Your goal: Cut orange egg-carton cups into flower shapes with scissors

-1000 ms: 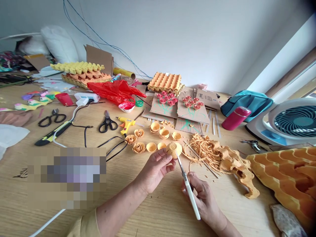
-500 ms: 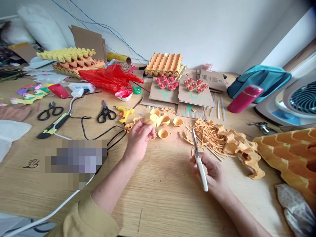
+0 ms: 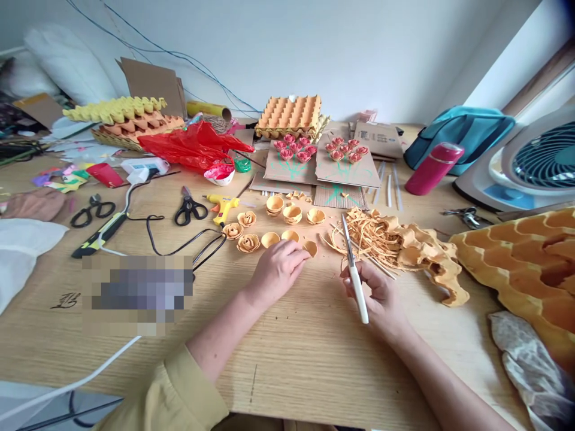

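My left hand (image 3: pixel 281 266) is low over the table, its fingertips closed on the edge of a small orange egg-carton cup (image 3: pixel 310 249). Other orange cups (image 3: pixel 315 216) stand just beyond it, some stacked. Left of them lie several orange carton roses (image 3: pixel 248 242). White-handled scissors (image 3: pixel 358 287) are in my right hand (image 3: pixel 375 293), blades closed and pointing away from me. Past the scissor tips is a pile of thin orange carton strips (image 3: pixel 371 236), beside a torn carton piece (image 3: pixel 433 263).
A yellow glue gun (image 3: pixel 223 208), black scissors (image 3: pixel 191 208) and a cutter (image 3: pixel 99 236) lie to the left. Cardboard with pink flowers (image 3: pixel 344 167) is at the back. A pink bottle (image 3: pixel 433 169), a fan (image 3: pixel 539 155) and orange egg trays (image 3: pixel 525 257) stand right. Another person's hand (image 3: pixel 38 205) shows far left.
My left hand has moved down and to the right, bringing the held cup from mid-air to the table beside the others. The right hand keeps the scissors. The view has shifted slightly.
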A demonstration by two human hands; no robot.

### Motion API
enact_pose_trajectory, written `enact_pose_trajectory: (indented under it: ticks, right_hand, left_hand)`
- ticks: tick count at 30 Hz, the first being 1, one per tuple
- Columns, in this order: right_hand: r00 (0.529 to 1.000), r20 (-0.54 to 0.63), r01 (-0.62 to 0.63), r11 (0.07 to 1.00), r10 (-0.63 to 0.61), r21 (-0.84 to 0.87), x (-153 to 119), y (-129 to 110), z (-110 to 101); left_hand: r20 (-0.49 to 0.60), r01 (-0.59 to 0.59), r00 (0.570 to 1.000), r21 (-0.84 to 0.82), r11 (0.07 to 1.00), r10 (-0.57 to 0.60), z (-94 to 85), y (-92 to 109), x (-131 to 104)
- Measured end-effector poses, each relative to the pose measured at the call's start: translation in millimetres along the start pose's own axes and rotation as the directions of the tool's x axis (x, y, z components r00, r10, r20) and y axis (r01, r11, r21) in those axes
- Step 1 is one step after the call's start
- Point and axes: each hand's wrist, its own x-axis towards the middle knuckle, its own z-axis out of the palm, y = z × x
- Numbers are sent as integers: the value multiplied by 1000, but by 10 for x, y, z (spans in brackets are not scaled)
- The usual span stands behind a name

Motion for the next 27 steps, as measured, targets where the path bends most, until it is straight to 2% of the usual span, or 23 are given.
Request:
enact_pose_trajectory:
  ticks: [7, 13, 16, 19, 23, 27]
  right_hand:
    - [999, 15, 38, 998, -37, -59, 24, 13, 16]
    - [998, 25, 54, 994, -52, -94, 32, 65, 27]
    - [999, 28, 45, 995, -42, -94, 32, 74, 21]
    - [1000, 3, 21, 997, -20, -80, 38, 73, 10]
    - [1000, -16, -12, 1000, 12, -24, 42, 72, 6]
    - [999, -11, -42, 999, 42, 5, 30, 83, 8]
  left_hand:
    - [131, -16, 991, 274, 962, -21, 82, 49, 60]
    - [126, 13, 990, 325, 946, -57, 168, 1, 103]
    - [56, 62, 995, 285, 957, -81, 125, -51, 120]
    - [-55, 152, 988, 230, 961, -143, 7, -139, 93]
    - [-199, 247, 956, 144, 958, -217, -177, -300, -3]
    - [-273, 293, 924, 57, 954, -267, -297, -419, -76]
